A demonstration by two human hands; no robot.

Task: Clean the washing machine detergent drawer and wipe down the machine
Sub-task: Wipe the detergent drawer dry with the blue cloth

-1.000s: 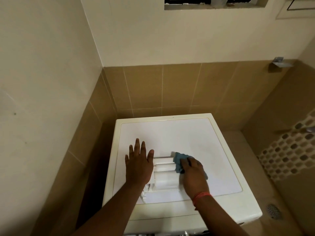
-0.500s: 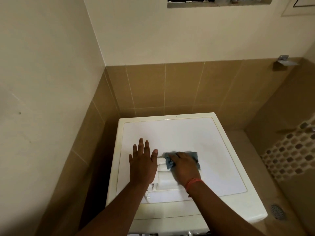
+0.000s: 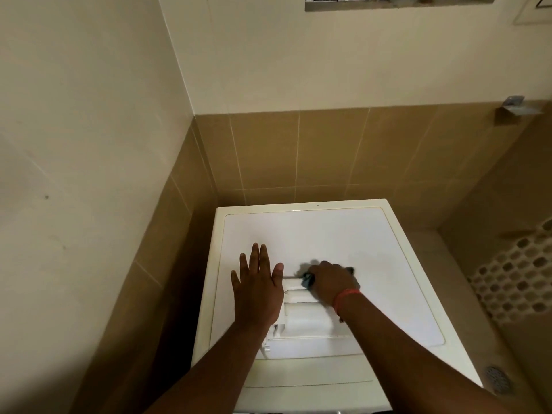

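Drawer (image 3: 304,316) sits on top of the washing machine (image 3: 388,294), near its front edge, left of centre; white on white, so its compartments are hard to make out. Your forearms cover both of its sides. Blue cloth (image 3: 307,279) is mostly hidden under your right hand (image 3: 331,282); only a small corner shows at the drawer's far end, plus a dark blurred bit past the knuckles. Right hand is motion-blurred, fingers curled down over the cloth, bunching it against the drawer's far edge. Red band (image 3: 343,298) on that wrist. Your left hand (image 3: 258,289) lies flat on the machine top just beside the drawer's left side, fingers straight and slightly spread, holding nothing. Machine front is cut off at the frame's bottom. Floor drain (image 3: 497,379) lower right, dim.
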